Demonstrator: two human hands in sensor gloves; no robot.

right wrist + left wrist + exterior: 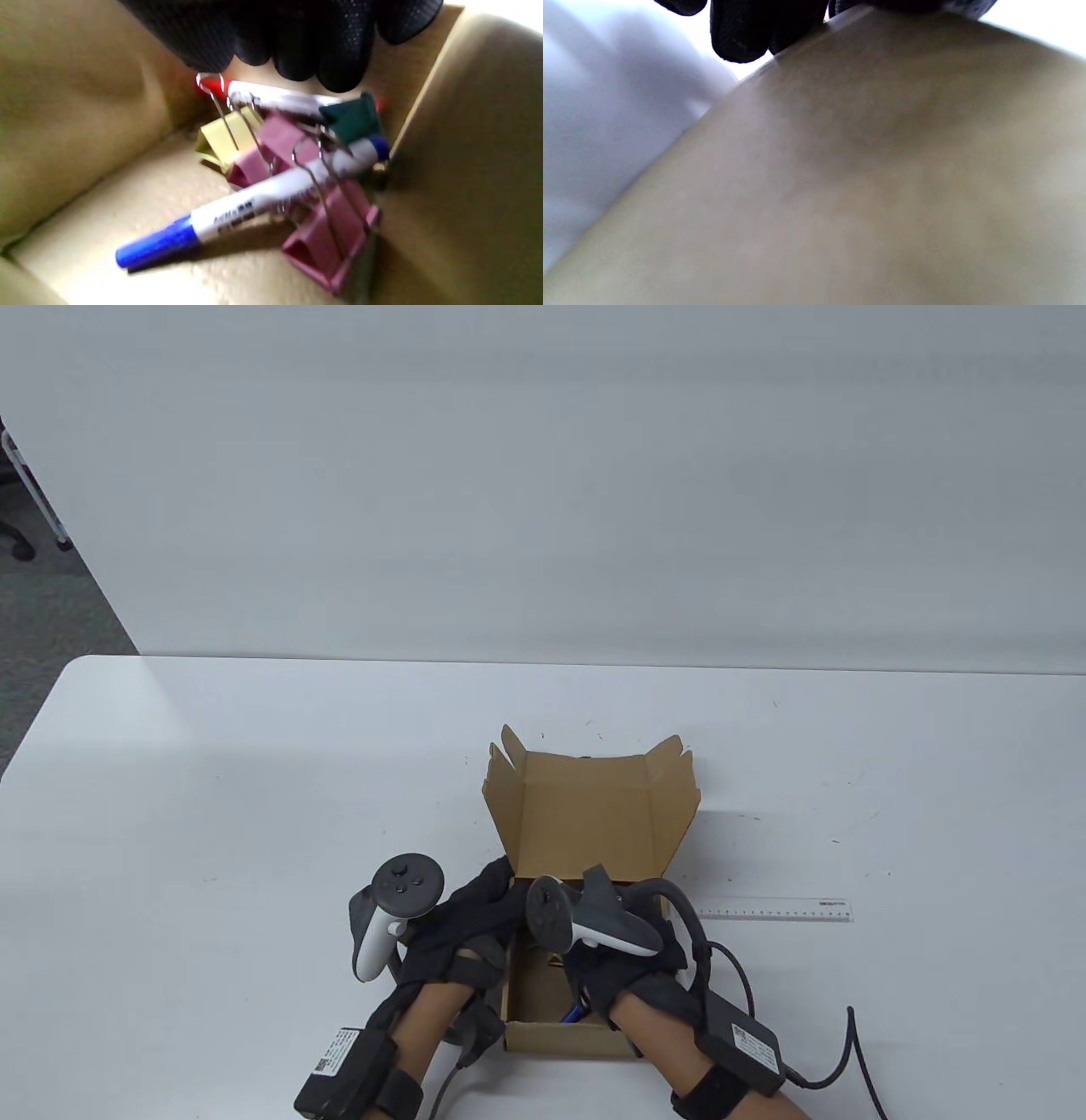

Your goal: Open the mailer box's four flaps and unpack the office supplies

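White table (pixel 254 780) with a plain white wall behind it, and we're working right at the near edge. We're seeing the cardboard mailer box (pixel 585 814) sitting near the middle with its lid standing open at the far side. A clear ruler (pixel 776 909) is lying on the table just right of the box.

Our left hand (pixel 475 920) is resting on the box's left wall, its fingers (pixel 742 29) curling over the top edge. Our right hand (pixel 628 963) is reaching down inside the box, fingers (pixel 297 42) hanging just above the supplies. We can't tell if they're pinching anything.

Inside, a blue marker (pixel 250 203) is lying across a pile of binder clips: pink (pixel 326 245), yellow (pixel 225 137) and green (pixel 350 118). A red marker (pixel 263 95) is lying behind them, against the box wall.
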